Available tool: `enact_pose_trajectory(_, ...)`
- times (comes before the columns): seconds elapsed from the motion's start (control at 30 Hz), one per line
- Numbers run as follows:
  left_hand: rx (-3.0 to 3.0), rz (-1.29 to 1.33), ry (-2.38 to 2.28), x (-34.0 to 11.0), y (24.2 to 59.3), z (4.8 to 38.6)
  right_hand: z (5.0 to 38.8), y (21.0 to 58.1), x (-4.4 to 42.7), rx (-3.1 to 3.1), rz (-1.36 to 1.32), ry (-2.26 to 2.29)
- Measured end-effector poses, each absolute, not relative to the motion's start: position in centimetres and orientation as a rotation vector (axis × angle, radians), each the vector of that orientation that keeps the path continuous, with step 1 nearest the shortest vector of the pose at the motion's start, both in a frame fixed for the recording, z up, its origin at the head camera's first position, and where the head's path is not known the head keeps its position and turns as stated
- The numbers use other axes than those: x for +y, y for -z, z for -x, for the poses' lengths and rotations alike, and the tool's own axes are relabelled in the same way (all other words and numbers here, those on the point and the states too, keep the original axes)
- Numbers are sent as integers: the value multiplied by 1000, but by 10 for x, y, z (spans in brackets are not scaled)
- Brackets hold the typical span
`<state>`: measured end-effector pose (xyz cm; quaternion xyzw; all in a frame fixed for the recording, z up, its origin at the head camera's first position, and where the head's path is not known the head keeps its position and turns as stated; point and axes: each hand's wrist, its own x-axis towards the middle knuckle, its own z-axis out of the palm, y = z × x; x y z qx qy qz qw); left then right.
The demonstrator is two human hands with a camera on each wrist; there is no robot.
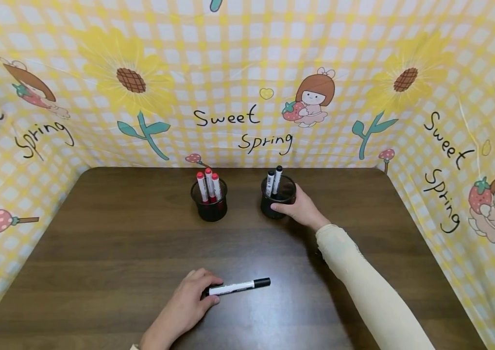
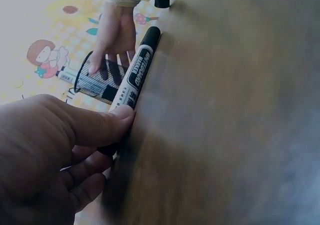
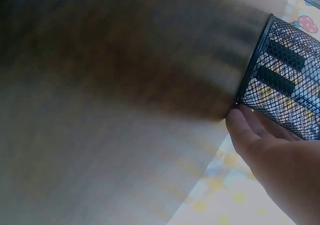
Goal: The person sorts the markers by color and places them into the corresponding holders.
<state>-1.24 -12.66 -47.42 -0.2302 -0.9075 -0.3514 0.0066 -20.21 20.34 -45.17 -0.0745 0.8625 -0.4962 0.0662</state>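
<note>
Near the front of the table, my left hand [image 1: 188, 299] pinches a whiteboard marker [image 1: 234, 287] by its left end, between thumb and fingers. The marker's black cap points right, and its printed label shows in the left wrist view. Farther back, my right hand [image 1: 303, 209] holds a black mesh pen cup [image 1: 267, 208] from its right side, thumb across the front and fingers behind. Two black-capped markers [image 1: 277, 181] stand in that cup. In the right wrist view, the fingers touch the mesh cup [image 3: 287, 85] near its base; part of the cup lies outside that frame.
A second black mesh cup [image 1: 212, 212], left of the first, holds three red-capped markers [image 1: 209, 181]. Both cups stand near the back edge of the dark wooden table [image 1: 111, 253]. A yellow checked cloth [image 1: 230, 73] with printed flowers and figures surrounds the back and sides.
</note>
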Motion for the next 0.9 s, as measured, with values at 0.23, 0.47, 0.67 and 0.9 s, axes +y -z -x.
enact_pose_trajectory(0.23, -2825, 646, 1126, -126, 473, 16, 203, 454, 203, 2600, 242, 1503)
enact_pose_trajectory(0.47, -2784, 482, 1338, -124, 473, 19, 203, 453, 204, 2599, 237, 1508)
enact_pose_trajectory(0.67, -2660, 375, 1619, -122, 468, 25, 203, 454, 204, 2607, 237, 1508)
enact_pose_trajectory(0.9, -2420, 337, 1899, -122, 457, 37, 204, 455, 203, 2595, 236, 1520)
